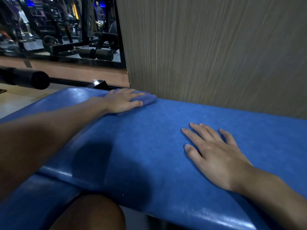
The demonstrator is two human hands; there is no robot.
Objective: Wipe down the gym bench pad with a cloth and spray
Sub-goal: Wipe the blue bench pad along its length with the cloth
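We're looking down on the blue bench pad (pixel 149 146), and it fills most of the view, running from 8 o'clock across to 4 o'clock. Its top has a matte, faintly mottled blue skin, while the rounded near edge shines glossy with streaks of reflected light down at 5 o'clock. A dark shadow sits on the pad near 7 o'clock.

Up at 11 o'clock we have the left hand (pixel 123 101) laid flat on a folded bluish-purple cloth (pixel 147 99). The fingers are stretched out over it and the thumb lies along its near side, pressing it onto the far edge of the pad. The cloth pokes out past the fingertips, just beside the foot of the wood-grain wall panel (pixel 216 47).

Over at 4 o'clock, the right hand (pixel 214 153) rests palm down on the bare pad, fingers spread wide and straight, holding nothing. The two hands are well apart.

Behind, at 10 o'clock, a mirror (pixel 58 27) shows dark gym machines, and a black padded roller (pixel 33 79) juts in from 9 o'clock. Our knee (pixel 89 213) shows at 6 o'clock, below the pad.
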